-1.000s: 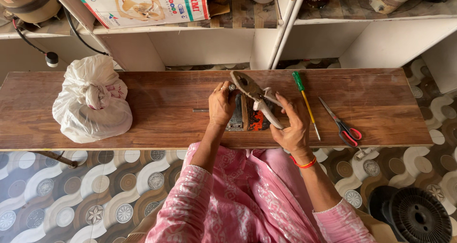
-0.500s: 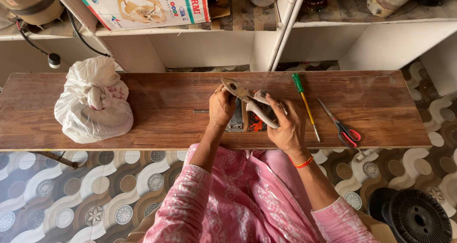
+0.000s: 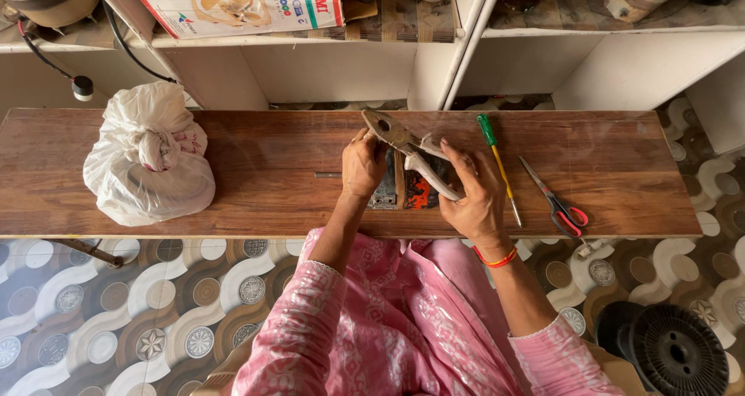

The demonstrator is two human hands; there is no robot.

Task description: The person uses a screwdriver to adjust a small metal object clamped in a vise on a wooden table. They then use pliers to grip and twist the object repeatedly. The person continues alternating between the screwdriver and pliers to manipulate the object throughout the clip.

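Observation:
My right hand (image 3: 475, 198) grips the pale handles of a pair of metal pliers (image 3: 403, 149), whose jaws point up and left over the wooden board (image 3: 272, 171). My left hand (image 3: 363, 166) rests with fingers curled on a small flat metal and dark part (image 3: 403, 188) lying on the board, just below the pliers' jaws. The part is partly hidden by both hands. A thin metal pin (image 3: 327, 175) lies just left of my left hand.
A knotted white plastic bag (image 3: 147, 159) sits on the board's left. A green-handled screwdriver (image 3: 497, 159) and red-handled scissors (image 3: 555, 202) lie to the right. White shelves with a cardboard box (image 3: 240, 0) stand behind. A black round disc (image 3: 675, 353) lies on the patterned floor.
The pliers have swung up and to the left in my right hand, jaws now above my left hand. My left hand stays on the small part.

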